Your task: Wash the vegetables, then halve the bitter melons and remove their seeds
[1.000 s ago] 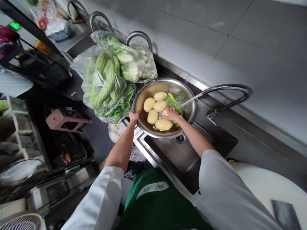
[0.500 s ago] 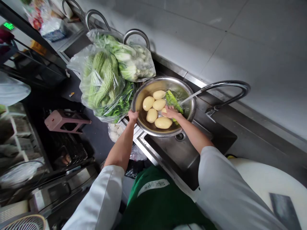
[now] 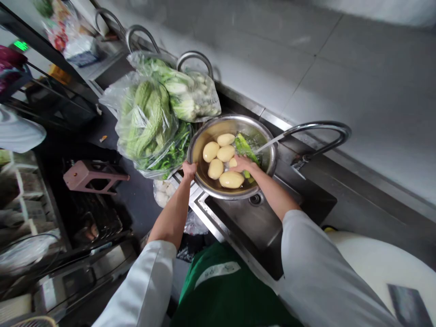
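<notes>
A wide steel basin (image 3: 200, 181) rests over the sink and holds water. My left hand (image 3: 189, 170) is closed on its left rim. Inside lie several peeled potatoes (image 3: 225, 153), pale yellow and wet. My right hand (image 3: 245, 163) reaches into the basin, with its fingers around a small potato (image 3: 233, 162) that is partly hidden by them. Just behind that hand lies a long, bright green vegetable (image 3: 245, 146), its kind unclear. Water runs into the basin from a curved faucet (image 3: 320, 125) on the right.
Clear bags of bitter melons (image 3: 146, 113), leafy greens (image 3: 190, 93) and green peppers (image 3: 173, 150) crowd the basin's left side. Below the basin, the steel sink (image 3: 252, 222) shows its drain. A white round board (image 3: 361, 254) is at right; a pink stool (image 3: 91, 176) stands left.
The whole view has shifted slightly, so the basin appears a little lower. My left hand stays on the rim, and my right hand stays among the potatoes with hardly any movement.
</notes>
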Motion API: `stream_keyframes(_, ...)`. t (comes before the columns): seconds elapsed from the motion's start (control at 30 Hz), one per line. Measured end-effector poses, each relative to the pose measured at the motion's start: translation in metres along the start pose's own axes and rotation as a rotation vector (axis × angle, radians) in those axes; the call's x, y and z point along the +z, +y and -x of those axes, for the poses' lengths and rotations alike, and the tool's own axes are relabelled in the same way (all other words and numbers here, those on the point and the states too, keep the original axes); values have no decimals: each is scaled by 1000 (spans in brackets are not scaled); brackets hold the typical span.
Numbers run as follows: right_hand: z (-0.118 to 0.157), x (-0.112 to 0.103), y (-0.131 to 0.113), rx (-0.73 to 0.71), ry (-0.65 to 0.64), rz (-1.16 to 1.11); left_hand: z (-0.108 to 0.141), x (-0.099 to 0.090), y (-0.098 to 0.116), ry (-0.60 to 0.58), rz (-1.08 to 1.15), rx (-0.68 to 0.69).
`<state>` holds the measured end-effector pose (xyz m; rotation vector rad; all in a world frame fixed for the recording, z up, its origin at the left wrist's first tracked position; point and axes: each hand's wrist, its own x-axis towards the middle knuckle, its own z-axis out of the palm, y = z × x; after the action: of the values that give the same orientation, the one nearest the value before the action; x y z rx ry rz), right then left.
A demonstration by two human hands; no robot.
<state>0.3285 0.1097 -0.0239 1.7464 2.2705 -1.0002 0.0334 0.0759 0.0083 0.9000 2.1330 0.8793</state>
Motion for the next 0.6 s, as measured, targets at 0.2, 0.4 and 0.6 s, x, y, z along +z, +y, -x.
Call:
stream_keyframes(0.2,12,-3,-21,96,21,5,26,-17,29,-54,-72,16)
stream_keyframes(0.4,22,18,-19,124,147,30,23,-14,24,-55,-23,35)
stream_keyframes(0.6,55,27,-26,104,145,-10,19,-11,18,-41,-51,3)
